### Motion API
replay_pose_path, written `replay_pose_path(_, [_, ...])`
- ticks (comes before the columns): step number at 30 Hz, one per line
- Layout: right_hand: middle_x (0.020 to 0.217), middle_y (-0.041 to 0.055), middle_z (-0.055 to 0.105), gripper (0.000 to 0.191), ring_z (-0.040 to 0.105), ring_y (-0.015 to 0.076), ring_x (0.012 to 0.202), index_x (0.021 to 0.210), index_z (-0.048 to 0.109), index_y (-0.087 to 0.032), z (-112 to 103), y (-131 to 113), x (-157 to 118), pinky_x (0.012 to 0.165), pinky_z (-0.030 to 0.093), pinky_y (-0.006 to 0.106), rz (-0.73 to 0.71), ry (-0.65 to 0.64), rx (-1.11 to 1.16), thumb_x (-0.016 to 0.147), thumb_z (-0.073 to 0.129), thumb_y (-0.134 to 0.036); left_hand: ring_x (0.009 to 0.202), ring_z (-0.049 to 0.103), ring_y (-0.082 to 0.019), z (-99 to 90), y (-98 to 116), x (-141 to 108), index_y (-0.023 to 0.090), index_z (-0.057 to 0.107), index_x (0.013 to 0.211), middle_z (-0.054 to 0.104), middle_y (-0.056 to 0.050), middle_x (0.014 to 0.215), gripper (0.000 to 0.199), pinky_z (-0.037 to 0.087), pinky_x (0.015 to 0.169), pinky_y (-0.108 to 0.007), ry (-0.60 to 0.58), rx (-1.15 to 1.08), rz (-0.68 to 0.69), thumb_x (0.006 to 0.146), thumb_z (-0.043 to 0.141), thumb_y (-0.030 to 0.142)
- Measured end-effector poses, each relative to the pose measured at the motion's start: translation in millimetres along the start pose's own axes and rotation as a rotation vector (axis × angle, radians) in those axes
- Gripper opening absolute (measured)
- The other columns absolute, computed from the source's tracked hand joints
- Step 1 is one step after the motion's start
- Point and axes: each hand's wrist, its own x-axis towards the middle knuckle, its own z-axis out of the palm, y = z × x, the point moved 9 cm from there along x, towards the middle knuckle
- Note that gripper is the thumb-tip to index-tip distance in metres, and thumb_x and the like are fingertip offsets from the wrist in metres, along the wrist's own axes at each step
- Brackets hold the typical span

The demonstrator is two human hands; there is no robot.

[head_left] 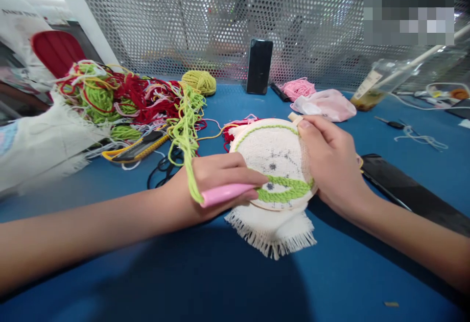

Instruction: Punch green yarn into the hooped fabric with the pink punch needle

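My left hand [223, 175] is closed around a pink punch needle [227, 195], its tip end close against the cloth. Green yarn [189, 165] runs from the back of the tool over my wrist towards the yarn pile. My right hand [330, 160] grips the right rim of an embroidery hoop [253, 125], the thumb near its clasp at the top. White fringed cloth [271, 224] is stretched in the hoop and hangs below it. Green loops [286, 195] form a band low on the cloth, with a thin green arc along the top. Dark drawn marks show between them.
At left lies a tangled yarn pile [139, 102], with a yellow utility knife [147, 146] in front. A phone [259, 66] leans upright against the perforated metal panel [205, 13]. A plastic cup [374, 84], small scissors [391, 123] and another dark phone [411, 190] are at right.
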Motion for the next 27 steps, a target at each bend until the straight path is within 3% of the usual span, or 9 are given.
replay_pose_path(4, [0.067,-0.0002,0.051,0.019,0.042,0.0122,0.057,0.084,0.058,-0.022,0,-2,-2,0.048,0.032,0.027,0.023,-0.018,0.002,0.084,0.041,-0.03,0.072,0.058,-0.014,2.8,-3,2,0.017,0.06,0.104,0.06,-0.007,0.085,0.025,0.048,0.064,-0.025,-0.035,0.037,-0.045,0.081,0.053,0.024])
replay_pose_path(8, [0.072,0.0006,0.056,0.019,0.047,0.0142,0.063,0.083,0.061,-0.022,-1,0,0,0.054,0.035,0.028,-0.036,0.014,-0.024,0.084,0.043,-0.028,0.082,0.059,-0.016,-13.3,7,-2,0.015,0.059,0.1,0.065,-0.007,0.09,0.021,0.049,0.071,-0.025,0.049,-0.117,0.016,0.081,0.05,0.014])
replay_pose_path(14, [0.074,0.0022,0.059,0.019,0.052,0.0179,0.068,0.083,0.062,-0.024,4,15,2,0.058,0.038,0.031,-0.008,-0.01,0.01,0.083,0.044,-0.031,0.083,0.059,-0.017,-25.2,1,-17,0.024,0.055,0.104,0.064,-0.005,0.093,0.023,0.05,0.073,-0.027,0.194,-0.301,-0.008,0.082,0.05,0.019])
replay_pose_path(27, [0.073,0.0013,0.058,0.019,0.05,0.0159,0.064,0.083,0.061,-0.024,2,12,1,0.052,0.036,0.029,-0.008,-0.011,-0.005,0.083,0.043,-0.031,0.082,0.061,-0.013,-19.4,6,-8,0.013,0.058,0.095,0.066,-0.005,0.088,0.016,0.048,0.072,-0.019,0.127,-0.193,0.001,0.081,0.051,0.014])
